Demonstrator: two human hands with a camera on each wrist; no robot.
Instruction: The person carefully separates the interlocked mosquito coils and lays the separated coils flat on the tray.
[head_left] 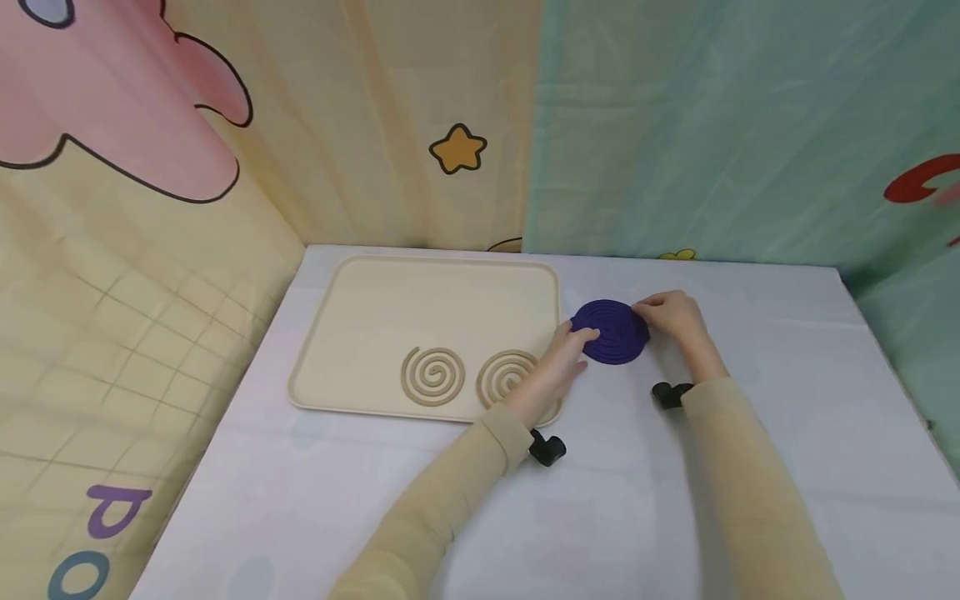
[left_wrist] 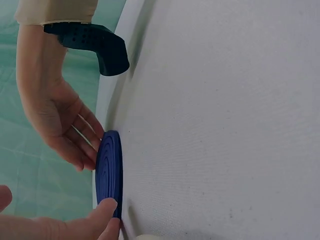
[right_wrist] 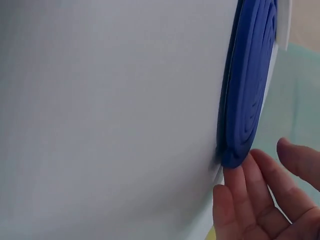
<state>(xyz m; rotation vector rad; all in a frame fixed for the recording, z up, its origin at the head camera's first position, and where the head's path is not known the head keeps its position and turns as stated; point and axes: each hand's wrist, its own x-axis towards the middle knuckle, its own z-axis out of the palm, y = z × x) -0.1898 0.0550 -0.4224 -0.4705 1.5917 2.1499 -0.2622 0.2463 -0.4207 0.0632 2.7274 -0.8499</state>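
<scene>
Flat on the white table [head_left: 675, 500] lies a dark blue spiral coil [head_left: 611, 332], round and ridged, just beside the beige tray [head_left: 375, 292] at its 9 o'clock. Both hands touch its rim with straight fingers: left hand [head_left: 564, 354] at 8 o'clock, right hand [head_left: 671, 315] at 2 o'clock. Two beige spiral coils [head_left: 432, 376] rest inside the tray's near edge.

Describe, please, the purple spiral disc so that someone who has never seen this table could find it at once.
Start at the large beige tray on the white table. Just past the tray's right edge lies the purple spiral disc, flat on the cloth, with the left hand and the right hand touching its opposite edges. Unlike the two beige spirals inside the tray, it is dark purple and outside it.
</scene>
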